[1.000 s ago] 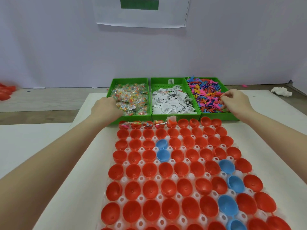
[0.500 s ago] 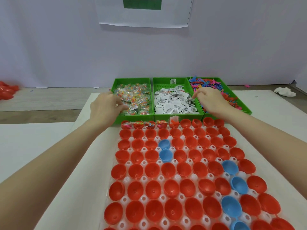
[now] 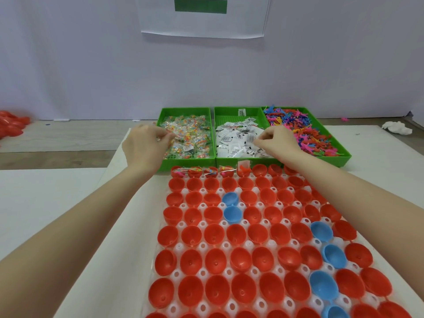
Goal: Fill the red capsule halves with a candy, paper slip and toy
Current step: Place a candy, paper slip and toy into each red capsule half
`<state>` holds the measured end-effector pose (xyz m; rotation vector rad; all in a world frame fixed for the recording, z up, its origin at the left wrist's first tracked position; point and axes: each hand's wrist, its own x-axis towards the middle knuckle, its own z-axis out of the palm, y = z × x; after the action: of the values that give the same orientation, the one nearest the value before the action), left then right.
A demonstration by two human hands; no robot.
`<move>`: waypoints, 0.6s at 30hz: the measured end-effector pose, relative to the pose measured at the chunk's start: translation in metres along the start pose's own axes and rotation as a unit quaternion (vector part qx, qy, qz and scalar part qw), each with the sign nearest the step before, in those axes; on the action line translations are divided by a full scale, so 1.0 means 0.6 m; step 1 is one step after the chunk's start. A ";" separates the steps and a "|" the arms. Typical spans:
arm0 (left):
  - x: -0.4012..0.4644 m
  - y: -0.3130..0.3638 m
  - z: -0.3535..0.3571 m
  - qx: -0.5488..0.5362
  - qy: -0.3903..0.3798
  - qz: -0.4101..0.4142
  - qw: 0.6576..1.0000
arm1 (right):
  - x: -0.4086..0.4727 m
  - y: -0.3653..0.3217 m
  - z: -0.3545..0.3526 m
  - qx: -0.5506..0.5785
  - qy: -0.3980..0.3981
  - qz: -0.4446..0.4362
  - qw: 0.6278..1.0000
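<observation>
Leftmost, the left hand [image 3: 146, 145] reaches to eleven o'clock, its fingertips curled and pinching among the clear-wrapped multicoloured candies [image 3: 188, 136] in the left green plastic bin [image 3: 186, 162]; whether one wrapper is already caught I cannot tell. Next, at twelve o'clock, the middle green bin [image 3: 238, 110] holds the small white printed paper slips [image 3: 236, 143], and the right hand [image 3: 278, 140] sits over its right half, fingers bent down pinching at the slips. At one o'clock the right green bin [image 3: 344, 154] is heaped with small bright plastic toy figures [image 3: 298, 129], untouched by either hand. Just on the near side of the bins lies the white dimpled tray [image 3: 206, 245] on the white desk [image 3: 46, 203], packed with open red plastic capsule halves [image 3: 213, 235] and a few blue ones [image 3: 232, 214]. Only the far row's left cups [image 3: 195, 172] show contents; the next empty red half [image 3: 259, 169] lies directly nearward of the right hand, nearer it than the left
</observation>
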<state>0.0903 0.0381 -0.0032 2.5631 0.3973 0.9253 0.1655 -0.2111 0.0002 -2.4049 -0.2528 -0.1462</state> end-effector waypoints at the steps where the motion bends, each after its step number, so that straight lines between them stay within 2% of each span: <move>1: 0.001 0.000 0.000 0.006 -0.001 -0.008 1.000 | 0.000 0.000 -0.003 0.001 0.015 -0.003 1.000; 4: 0.004 -0.003 0.007 0.005 -0.019 -0.051 0.999 | 0.003 0.001 -0.011 -0.020 0.049 -0.006 0.999; 7: 0.005 -0.005 0.014 -0.051 -0.044 -0.084 0.994 | 0.002 0.003 -0.014 -0.030 0.058 -0.018 0.998; 10: 0.006 -0.002 0.017 -0.125 -0.069 -0.115 0.983 | -0.003 -0.001 -0.018 -0.018 0.038 -0.030 0.999; 13: 0.006 0.005 0.018 -0.129 -0.071 -0.118 0.982 | -0.008 -0.004 -0.018 -0.010 0.008 -0.034 0.999; 15: 0.006 0.011 0.016 -0.146 -0.057 -0.127 0.979 | -0.012 -0.007 -0.019 -0.006 0.016 -0.043 0.999; 16: 0.006 0.014 0.015 -0.180 -0.050 -0.147 0.971 | -0.013 -0.007 -0.019 0.006 0.026 -0.045 0.999; 18: 0.006 0.025 0.010 -0.293 -0.057 -0.195 0.934 | -0.017 -0.012 -0.022 0.059 0.035 -0.043 0.997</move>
<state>0.0988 0.0244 0.0010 1.8905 0.4860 0.6234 0.1534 -0.2160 0.0128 -2.2673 -0.3229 -0.2476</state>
